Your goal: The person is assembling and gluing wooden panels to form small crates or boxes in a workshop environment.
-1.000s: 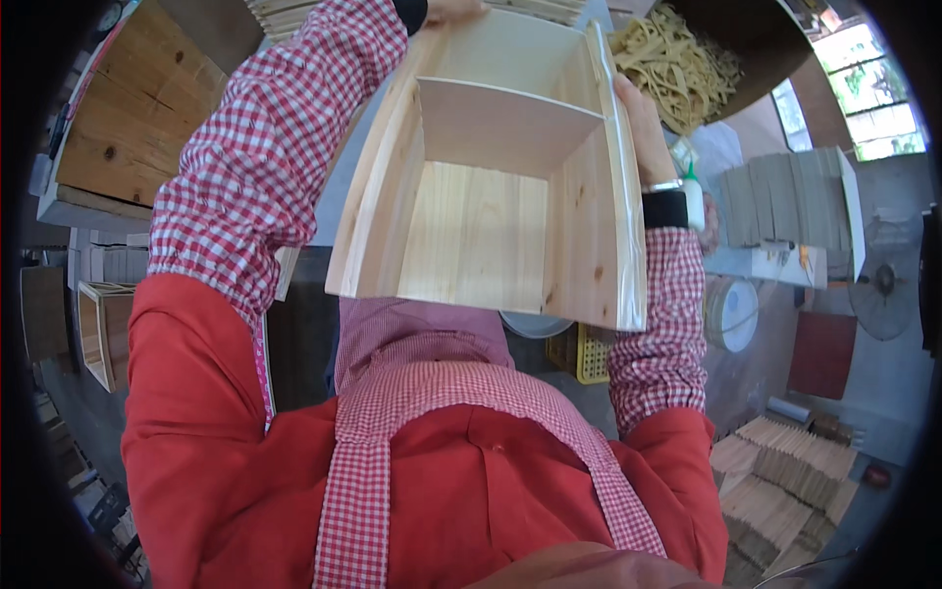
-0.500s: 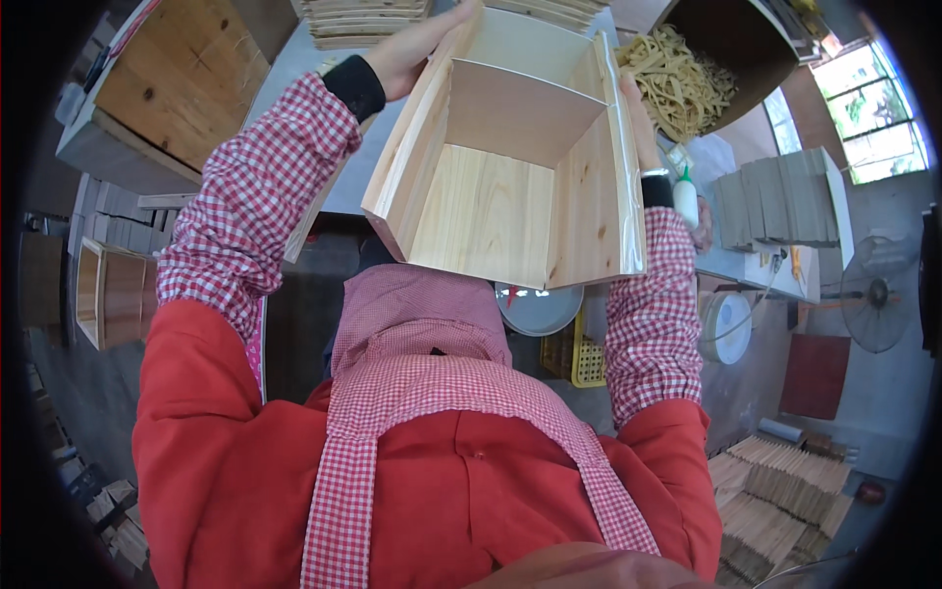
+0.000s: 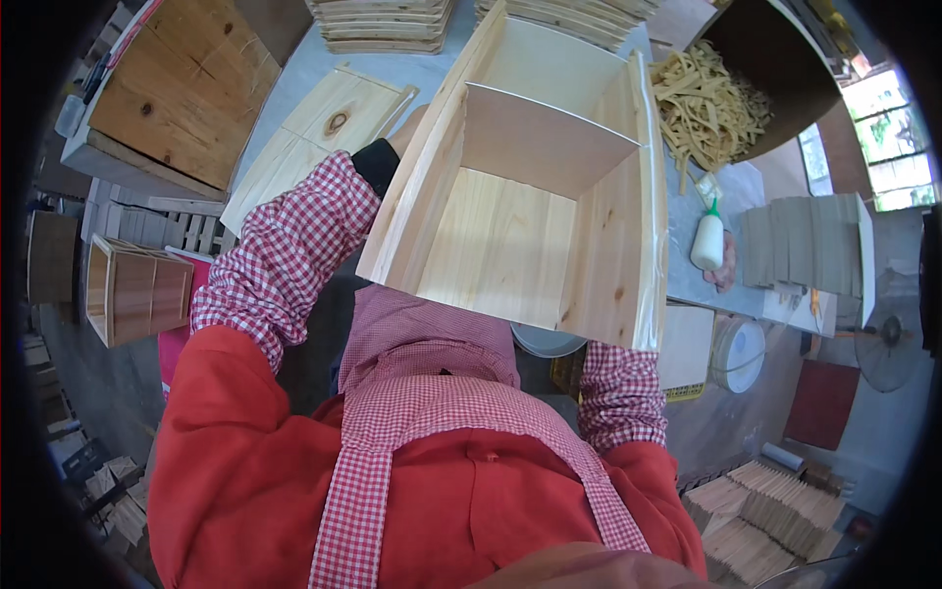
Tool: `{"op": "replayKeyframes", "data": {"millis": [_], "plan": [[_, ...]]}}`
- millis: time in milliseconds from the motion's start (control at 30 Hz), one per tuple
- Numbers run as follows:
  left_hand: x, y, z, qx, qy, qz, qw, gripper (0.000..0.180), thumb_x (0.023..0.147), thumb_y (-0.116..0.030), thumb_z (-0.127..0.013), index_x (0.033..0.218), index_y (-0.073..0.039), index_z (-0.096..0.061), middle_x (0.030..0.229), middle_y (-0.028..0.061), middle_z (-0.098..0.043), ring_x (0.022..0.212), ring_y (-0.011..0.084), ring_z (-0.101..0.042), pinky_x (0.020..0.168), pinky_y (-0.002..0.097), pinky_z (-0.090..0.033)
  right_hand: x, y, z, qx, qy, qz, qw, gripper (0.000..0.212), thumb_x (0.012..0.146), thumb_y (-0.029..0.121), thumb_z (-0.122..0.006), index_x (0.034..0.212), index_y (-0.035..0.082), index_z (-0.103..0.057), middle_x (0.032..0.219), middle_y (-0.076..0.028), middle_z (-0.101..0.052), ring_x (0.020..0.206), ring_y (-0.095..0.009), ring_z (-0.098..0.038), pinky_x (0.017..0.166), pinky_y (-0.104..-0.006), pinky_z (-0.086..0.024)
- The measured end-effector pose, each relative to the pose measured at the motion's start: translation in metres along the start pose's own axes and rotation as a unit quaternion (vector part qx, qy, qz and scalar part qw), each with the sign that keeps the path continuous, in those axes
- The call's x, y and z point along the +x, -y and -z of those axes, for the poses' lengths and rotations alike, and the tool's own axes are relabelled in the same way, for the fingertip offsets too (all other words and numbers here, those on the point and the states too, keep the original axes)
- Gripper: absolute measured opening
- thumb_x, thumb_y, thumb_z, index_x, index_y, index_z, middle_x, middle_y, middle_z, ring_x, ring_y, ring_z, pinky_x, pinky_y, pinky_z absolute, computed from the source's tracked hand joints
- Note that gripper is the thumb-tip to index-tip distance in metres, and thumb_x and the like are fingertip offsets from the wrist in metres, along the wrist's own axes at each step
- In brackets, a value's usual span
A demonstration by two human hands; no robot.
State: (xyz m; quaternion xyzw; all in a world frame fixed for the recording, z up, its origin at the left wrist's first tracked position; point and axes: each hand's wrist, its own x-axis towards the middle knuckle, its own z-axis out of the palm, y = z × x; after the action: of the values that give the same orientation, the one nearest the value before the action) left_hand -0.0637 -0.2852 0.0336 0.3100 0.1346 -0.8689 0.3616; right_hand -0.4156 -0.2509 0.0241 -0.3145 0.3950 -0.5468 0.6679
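Observation:
A pale wooden box (image 3: 500, 231) is in front of me, its open side facing me. A thin divider (image 3: 549, 133) splits it into a larger near compartment and a smaller far one. Clear glossy film or tape shows along its right wall. My left hand (image 3: 406, 128) is at the outside of the left wall, closed on the box as far as I can see; its fingers are hidden behind the wood. My right forearm, in a checked sleeve (image 3: 624, 393), passes beneath the box's near right corner, and that hand is entirely hidden.
A knotted wooden panel (image 3: 329, 120) lies on the table to the left. Behind stand stacked wooden panels (image 3: 383, 25). Rightward are a container of pale strips (image 3: 708, 103), a white squeeze bottle (image 3: 707, 240) and grey boards (image 3: 800, 236). A white bucket (image 3: 738, 355) stands below.
The box has come nearer and shifted slightly right. My right hand has gone from its right side to out of sight. The panel on the left is more exposed.

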Motion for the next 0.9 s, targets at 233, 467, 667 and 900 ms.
{"op": "replayKeyframes", "data": {"millis": [233, 467, 667, 900], "plan": [[0.048, 0.004, 0.042, 0.424, 0.055, -0.349, 0.834, 0.029, 0.095, -0.032, -0.055, 0.105, -0.006, -0.062, 0.09, 0.0036, -0.064, 0.077, 0.0134, -0.061, 0.064, 0.0297, -0.05, 0.009, -0.027, 0.039, -0.045, -0.05, 0.012, 0.998, 0.046, 0.099, 0.04, -0.042, 0.106, -0.001, -0.063, 0.092, -0.007, -0.065, 0.085, -0.015, -0.06, 0.077, -0.0286, -0.048], [-0.019, 0.06, 0.016, 0.391, -0.03, -0.499, 0.773, 0.032, 0.094, -0.03, -0.056, 0.107, -0.002, -0.063, 0.09, 0.0053, -0.064, 0.078, 0.0144, -0.061, 0.066, 0.0297, -0.049, -0.043, -0.021, 0.079, -0.103, -0.086, 0.081, 0.988, 0.044, 0.099, 0.038, -0.042, 0.106, 0.0, -0.063, 0.092, -0.007, -0.066, 0.084, -0.015, -0.061, 0.076, -0.0283, -0.048], [-0.175, 0.123, 0.16, 0.301, -0.452, -0.736, 0.405, 0.022, 0.09, -0.015, -0.064, 0.105, -0.001, -0.058, 0.099, 0.0071, -0.059, 0.091, 0.0154, -0.057, 0.082, 0.029, -0.046, -0.081, -0.005, 0.129, -0.263, -0.134, 0.193, 0.936, 0.04, 0.1, 0.033, -0.04, 0.107, 0.0, -0.063, 0.093, -0.007, -0.066, 0.08, -0.014, -0.063, 0.073, -0.0277, -0.05], [-0.19, 0.123, 0.203, -0.153, -0.034, -0.481, 0.863, 0.045, 0.088, -0.015, -0.065, 0.126, 0.002, -0.046, 0.121, 0.0161, -0.055, 0.11, 0.029, -0.056, 0.097, 0.038, -0.044, -0.14, 0.058, 0.076, -0.302, -0.193, 0.196, 0.913, 0.038, 0.101, 0.028, -0.04, 0.108, -0.003, -0.061, 0.097, -0.01, -0.066, 0.078, -0.015, -0.065, 0.073, -0.0282, -0.052]]}}
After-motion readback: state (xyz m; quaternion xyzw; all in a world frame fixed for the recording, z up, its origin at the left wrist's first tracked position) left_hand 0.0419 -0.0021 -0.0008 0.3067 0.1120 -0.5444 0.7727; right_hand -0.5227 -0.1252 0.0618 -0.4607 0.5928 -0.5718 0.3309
